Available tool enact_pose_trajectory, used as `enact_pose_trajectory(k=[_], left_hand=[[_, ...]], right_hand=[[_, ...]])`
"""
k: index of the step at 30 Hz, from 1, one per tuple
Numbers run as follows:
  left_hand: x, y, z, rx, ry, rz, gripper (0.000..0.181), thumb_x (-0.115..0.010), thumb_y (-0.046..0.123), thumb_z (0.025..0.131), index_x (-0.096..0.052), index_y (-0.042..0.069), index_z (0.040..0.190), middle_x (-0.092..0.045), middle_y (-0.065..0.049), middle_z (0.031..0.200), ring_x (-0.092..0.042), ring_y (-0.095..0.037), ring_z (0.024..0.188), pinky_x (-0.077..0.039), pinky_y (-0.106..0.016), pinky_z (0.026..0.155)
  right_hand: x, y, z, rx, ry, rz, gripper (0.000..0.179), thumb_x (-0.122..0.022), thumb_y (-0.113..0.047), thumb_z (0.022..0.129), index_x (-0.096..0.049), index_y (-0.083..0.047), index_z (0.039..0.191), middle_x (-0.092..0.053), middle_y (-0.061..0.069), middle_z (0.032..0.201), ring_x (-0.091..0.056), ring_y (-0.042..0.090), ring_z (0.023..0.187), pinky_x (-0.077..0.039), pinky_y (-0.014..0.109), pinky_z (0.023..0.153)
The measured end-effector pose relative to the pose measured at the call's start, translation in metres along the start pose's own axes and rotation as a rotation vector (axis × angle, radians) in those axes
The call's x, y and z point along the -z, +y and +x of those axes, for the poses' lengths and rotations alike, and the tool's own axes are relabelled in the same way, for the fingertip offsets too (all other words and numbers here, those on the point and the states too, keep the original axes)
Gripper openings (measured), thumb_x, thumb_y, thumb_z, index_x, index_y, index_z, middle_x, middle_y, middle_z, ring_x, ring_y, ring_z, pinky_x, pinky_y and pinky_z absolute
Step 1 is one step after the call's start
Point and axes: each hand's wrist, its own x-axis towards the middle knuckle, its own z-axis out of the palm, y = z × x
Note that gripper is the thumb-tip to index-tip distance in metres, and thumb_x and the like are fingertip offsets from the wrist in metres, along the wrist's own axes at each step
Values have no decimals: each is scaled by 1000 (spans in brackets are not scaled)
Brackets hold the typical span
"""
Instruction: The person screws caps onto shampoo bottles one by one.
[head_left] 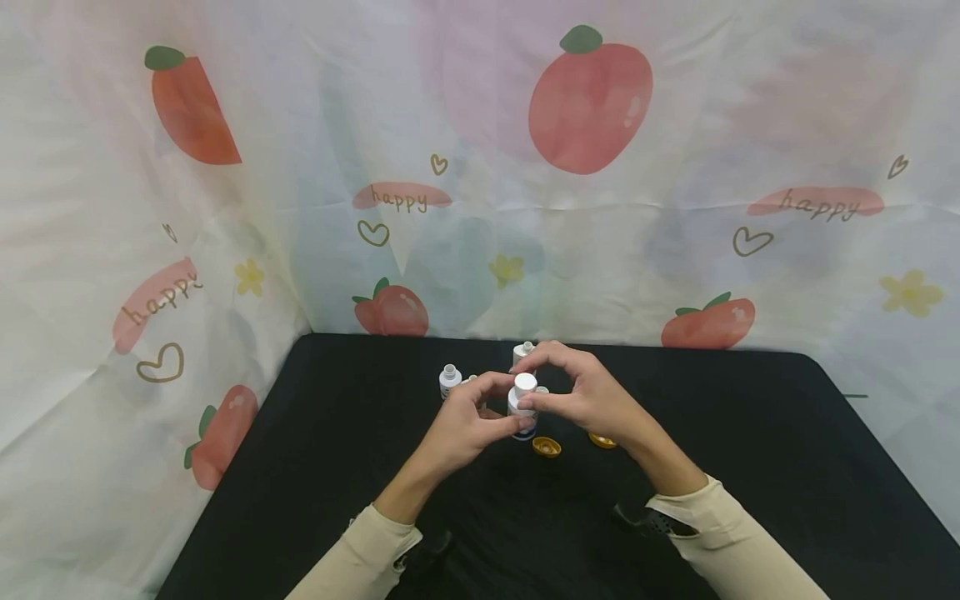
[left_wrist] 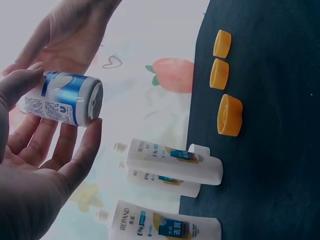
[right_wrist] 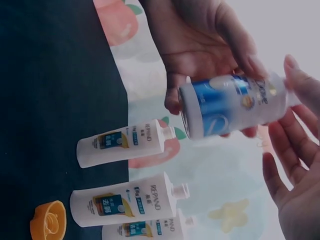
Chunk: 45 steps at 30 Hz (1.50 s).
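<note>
A small white-and-blue Dove bottle point(head_left: 522, 423) with a white cap point(head_left: 525, 383) is held upright above the table. My left hand point(head_left: 467, 427) grips the bottle's body, thumb on one side and fingers on the other. Up at the top, my right hand point(head_left: 588, 396) pinches the cap between thumb and fingers. The blue label point(right_wrist: 215, 107) shows in the right wrist view. In the left wrist view, the bottle's base point(left_wrist: 95, 100) points away from the right hand point(left_wrist: 70, 42).
Uncapped white REPAND bottles point(left_wrist: 170, 162) stand behind the hands on the black table point(head_left: 322, 433). Orange caps point(head_left: 547, 447) lie nearby; three show in the left wrist view. A printed cloth point(head_left: 480, 250) hangs along the back and left.
</note>
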Motion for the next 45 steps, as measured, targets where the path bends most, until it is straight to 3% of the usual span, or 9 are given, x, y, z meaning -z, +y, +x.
enact_pose_trajectory(k=[10, 15, 22, 29, 36, 45], left_hand=[[9, 2, -1, 45, -81, -38, 41, -76, 11, 92, -63, 9, 131, -66, -10, 124, -66, -19, 104, -58, -31, 82], [8, -1, -1, 25, -102, -46, 40, -76, 6, 91, -64, 6, 128, -65, -11, 123, -66, -20, 104, -59, -32, 84], [4, -3, -1, -1, -62, -25, 37, -77, 7, 90, -66, 6, 125, -69, -10, 118, -70, -28, 99, -60, -34, 83], [3, -2, -1, -18, -22, 15, 35, -79, 8, 89, -68, 7, 122, -71, -9, 114, -70, -16, 97, -60, -34, 81], [3, 1, -1, -12, 9, 18, 39, -79, 10, 89, -67, 10, 126, -71, -8, 111, -68, -20, 96, -59, -31, 79], [2, 3, -2, -22, 7, -18, 40, -78, 6, 89, -65, 9, 127, -70, -10, 114, -68, -18, 102, -58, -38, 90]], right_hand=[[9, 0, -1, 60, -69, 0, 35, -76, -4, 90, -71, -20, 122, -69, -5, 120, -59, 16, 116, -48, 29, 99], [8, 2, -2, 65, -70, 16, 35, -76, -2, 90, -71, -19, 120, -69, -3, 118, -59, 17, 113, -49, 30, 97], [3, 0, -4, 16, -22, 43, 34, -77, -4, 89, -72, -19, 119, -71, -3, 118, -62, 18, 114, -47, 35, 102], [-3, -1, -4, 33, 29, 84, 32, -78, 1, 87, -73, -15, 114, -71, 0, 113, -62, 20, 108, -47, 33, 100], [-5, -2, -3, 21, 96, 64, 31, -77, 1, 88, -73, -14, 114, -71, 0, 113, -63, 18, 109, -46, 30, 102], [-7, -1, -4, -27, 101, 129, 32, -78, 1, 86, -71, -12, 115, -70, 4, 114, -62, 20, 114, -45, 31, 104]])
